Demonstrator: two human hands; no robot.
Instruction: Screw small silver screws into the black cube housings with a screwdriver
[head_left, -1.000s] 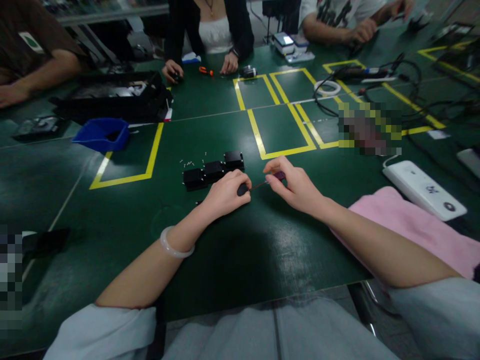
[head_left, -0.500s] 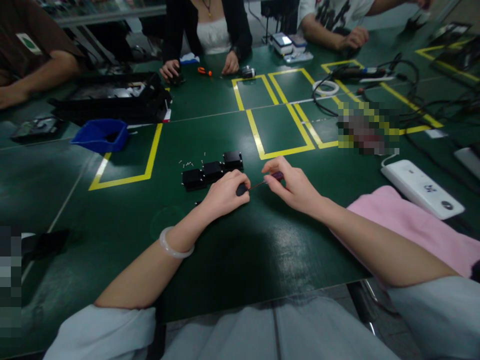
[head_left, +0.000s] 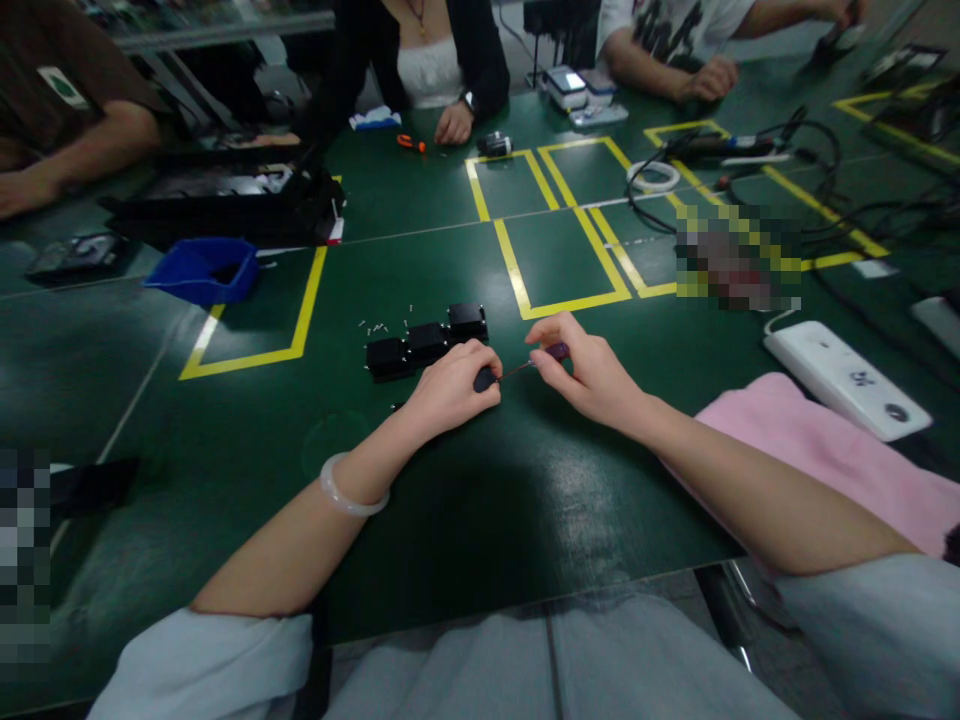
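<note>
My left hand point(head_left: 461, 385) is closed around a small black part point(head_left: 484, 379), mostly hidden by the fingers, and rests low over the green table. A screwdriver point(head_left: 557, 351) with a dark purple handle is pinched in my right hand point(head_left: 589, 370); its thin shaft points left and its tip meets the black part. Just beyond my left hand stands a row of three black box-shaped parts point(head_left: 427, 341). Several tiny screws point(head_left: 378, 328) lie loose behind that row. Another dark piece point(head_left: 398, 407) peeks out beside my left wrist.
A blue bin point(head_left: 204, 270) and a large black housing point(head_left: 225, 195) are at the left. To the right lie a white power strip point(head_left: 847, 378), pink cloth point(head_left: 817, 440) and black cables point(head_left: 817, 165). Orange-handled pliers point(head_left: 411, 143) lie near co-workers seated across the table.
My hands, the screwdriver and the black part look almost unmoved. Across the table, a co-worker's hand has moved from beside the pliers towards the black housing.
</note>
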